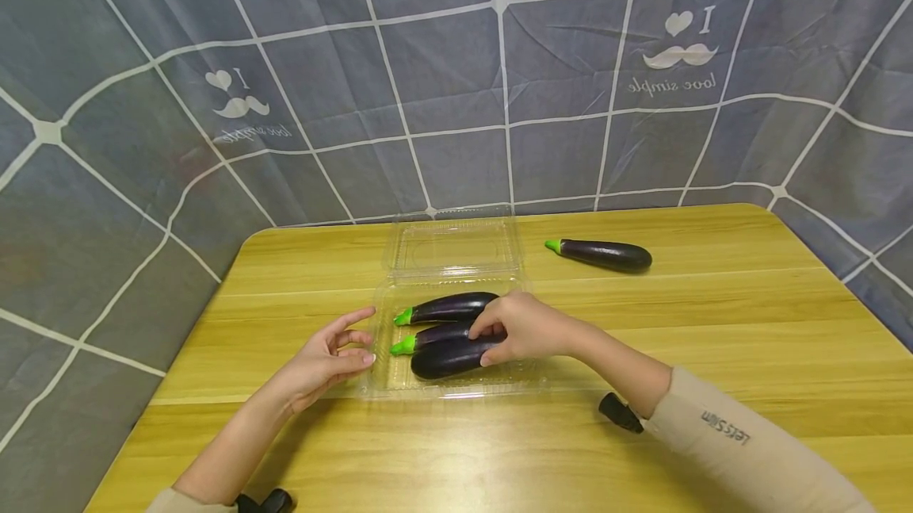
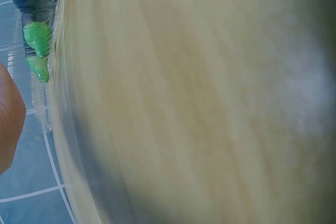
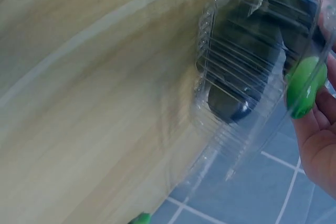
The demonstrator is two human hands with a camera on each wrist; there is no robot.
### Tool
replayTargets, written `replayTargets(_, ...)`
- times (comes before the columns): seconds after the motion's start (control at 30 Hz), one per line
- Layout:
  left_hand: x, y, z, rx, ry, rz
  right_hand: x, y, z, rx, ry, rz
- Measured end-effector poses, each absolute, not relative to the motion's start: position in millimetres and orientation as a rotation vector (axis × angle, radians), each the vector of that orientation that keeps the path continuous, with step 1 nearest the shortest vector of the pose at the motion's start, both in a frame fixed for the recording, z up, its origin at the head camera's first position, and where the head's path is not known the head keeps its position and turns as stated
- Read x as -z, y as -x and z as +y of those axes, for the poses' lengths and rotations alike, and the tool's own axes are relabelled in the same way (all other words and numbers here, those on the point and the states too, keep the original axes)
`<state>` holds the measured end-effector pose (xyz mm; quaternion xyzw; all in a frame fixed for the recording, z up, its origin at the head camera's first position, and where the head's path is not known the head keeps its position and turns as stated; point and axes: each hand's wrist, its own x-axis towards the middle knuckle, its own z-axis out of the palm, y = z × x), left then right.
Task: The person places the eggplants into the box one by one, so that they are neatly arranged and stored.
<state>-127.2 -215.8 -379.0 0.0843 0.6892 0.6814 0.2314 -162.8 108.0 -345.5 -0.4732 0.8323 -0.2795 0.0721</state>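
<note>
A clear plastic clamshell box lies on the table, lid folded back. Two eggplants, a rear one and a middle one, lie in it with green stems pointing left. My right hand grips a third eggplant at the front, thumb on its near side. That eggplant's green stem shows by the fingers in the right wrist view; the hand hides it in the head view. My left hand is at the box's left edge, fingers loosely bent; contact cannot be told.
Another eggplant lies on the wooden table, right of the lid. A grey curtain with white lines hangs behind the table and at both sides. Dark straps with black pieces are at the wrists.
</note>
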Motion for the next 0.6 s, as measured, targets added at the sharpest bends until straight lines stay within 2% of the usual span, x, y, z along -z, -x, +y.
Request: replayTargets(0.6,377.8,126.9,-214.3,-1.882,-0.215,1.895,358.4,159.8,103.1,0.914,1.339,2.518)
